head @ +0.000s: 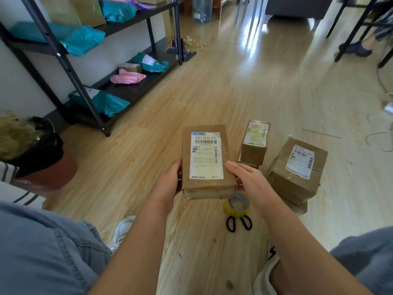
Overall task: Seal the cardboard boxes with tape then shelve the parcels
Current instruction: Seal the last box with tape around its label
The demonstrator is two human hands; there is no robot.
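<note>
Two hands, the left hand (168,179) and the right hand (247,177), clasp a flat brown cardboard box with a white label (205,160) by its sides at centre frame. A yellow roll of clear tape (237,204) and black-handled scissors (239,223) lie on the wooden floor (212,92) just below; black metal shelving (131,90) holding teal mailers (85,39) fills the upper left.
</note>
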